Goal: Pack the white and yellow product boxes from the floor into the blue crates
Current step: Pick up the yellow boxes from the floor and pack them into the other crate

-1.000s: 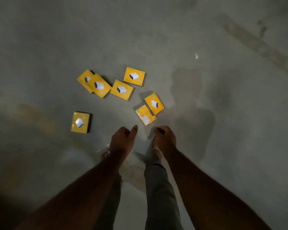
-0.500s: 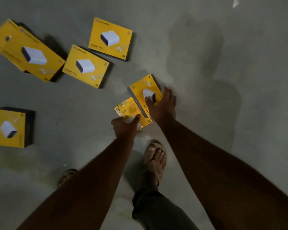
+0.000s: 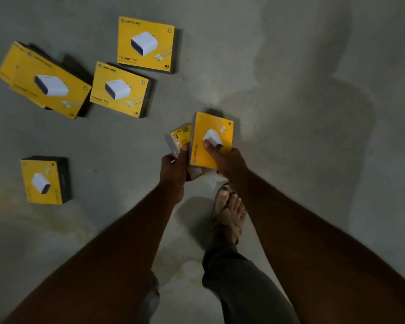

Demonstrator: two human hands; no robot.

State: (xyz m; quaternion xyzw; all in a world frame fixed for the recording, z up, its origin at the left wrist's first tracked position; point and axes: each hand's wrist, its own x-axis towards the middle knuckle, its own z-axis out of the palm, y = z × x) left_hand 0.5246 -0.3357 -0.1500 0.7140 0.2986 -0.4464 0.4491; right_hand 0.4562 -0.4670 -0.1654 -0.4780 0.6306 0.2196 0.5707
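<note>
With my right hand (image 3: 229,160) gripping one yellow box (image 3: 212,141) and my left hand (image 3: 173,167) pinching another box (image 3: 179,137) beside it, I should stack them squarely before lifting.

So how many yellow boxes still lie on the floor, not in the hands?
5, maybe more: top box; middle box; left box overlapping a box beneath; lone box lower left. The stack may hide more.

A grey concrete floor (image 3: 290,66) with darker stains; 1 sandalled foot (image 3: 229,211) stands on it.
</note>
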